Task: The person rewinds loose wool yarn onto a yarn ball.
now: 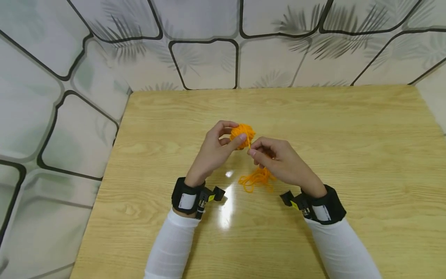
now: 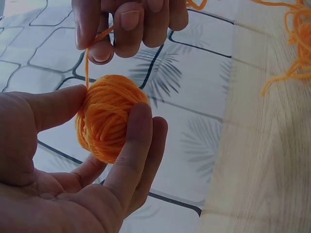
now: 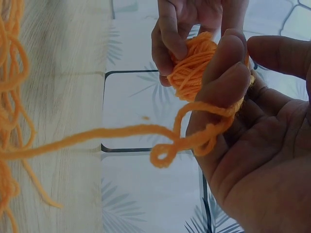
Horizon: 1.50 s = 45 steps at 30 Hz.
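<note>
A small ball of orange yarn (image 1: 242,133) is held above the table by my left hand (image 1: 216,149), thumb on one side and fingers on the other. In the left wrist view the wound ball (image 2: 109,119) shows its wrapped strands. Just to its right, my right hand (image 1: 278,159) pinches the strand that leaves the ball. The right wrist view shows the yarn strand (image 3: 121,131) looped over the right fingers, with a small curl hanging below. From there it runs down to a loose heap of orange yarn (image 1: 257,179) on the table beneath the right hand.
The wooden table (image 1: 366,162) spreads under both hands. Behind it and at the left stands a pale covering (image 1: 205,64) with dark lines and leaf prints. A black band (image 1: 188,197) with a small camera sits on each wrist.
</note>
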Motion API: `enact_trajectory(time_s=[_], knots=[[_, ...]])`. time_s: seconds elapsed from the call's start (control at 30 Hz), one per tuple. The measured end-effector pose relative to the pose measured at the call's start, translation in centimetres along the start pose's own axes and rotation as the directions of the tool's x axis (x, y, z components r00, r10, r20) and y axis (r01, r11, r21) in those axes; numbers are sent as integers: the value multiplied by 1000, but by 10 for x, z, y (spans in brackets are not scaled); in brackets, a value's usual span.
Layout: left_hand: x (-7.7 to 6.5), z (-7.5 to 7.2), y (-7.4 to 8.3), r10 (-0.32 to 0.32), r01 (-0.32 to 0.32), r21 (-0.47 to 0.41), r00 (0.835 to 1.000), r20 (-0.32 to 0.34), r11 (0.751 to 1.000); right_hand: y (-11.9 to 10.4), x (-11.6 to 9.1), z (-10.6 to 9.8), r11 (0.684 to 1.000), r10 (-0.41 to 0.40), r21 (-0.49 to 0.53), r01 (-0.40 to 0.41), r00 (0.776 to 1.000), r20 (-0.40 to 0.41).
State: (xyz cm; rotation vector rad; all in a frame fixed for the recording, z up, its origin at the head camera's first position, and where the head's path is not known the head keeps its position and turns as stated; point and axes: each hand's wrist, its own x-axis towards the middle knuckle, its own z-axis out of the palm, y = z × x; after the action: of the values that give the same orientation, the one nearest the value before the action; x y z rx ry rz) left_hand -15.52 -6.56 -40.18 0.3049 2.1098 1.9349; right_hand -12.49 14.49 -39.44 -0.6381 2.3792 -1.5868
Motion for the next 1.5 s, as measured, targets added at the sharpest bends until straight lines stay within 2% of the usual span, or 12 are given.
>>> enact_trajectory(time_s=[0.43, 0.9, 1.1, 1.33, 1.43, 1.5], knots=[[1, 3, 1, -12, 12, 3, 999, 35, 1000, -1, 0, -1, 1000, -7, -17, 7, 1000, 14], [1, 4, -1, 5, -5, 3, 1000, -7, 1000, 0, 0, 3, 1000, -10, -8, 10, 999, 51], [2, 3, -1, 9, -14, -111, 999, -47, 994, -3, 0, 9, 1000, -6, 16, 4, 997, 78], [3, 2, 1, 9, -20, -186, 998, -59, 982, -2, 3, 14, 1000, -8, 22, 6, 995, 97], [3, 1, 2, -3, -15, -273, 998, -64, 962, 0, 3, 16, 1000, -1, 21, -1, 995, 102], [3, -1, 3, -13, -11, -342, 998, -68, 940, 1, 4, 17, 1000, -3, 27, 0, 995, 105]])
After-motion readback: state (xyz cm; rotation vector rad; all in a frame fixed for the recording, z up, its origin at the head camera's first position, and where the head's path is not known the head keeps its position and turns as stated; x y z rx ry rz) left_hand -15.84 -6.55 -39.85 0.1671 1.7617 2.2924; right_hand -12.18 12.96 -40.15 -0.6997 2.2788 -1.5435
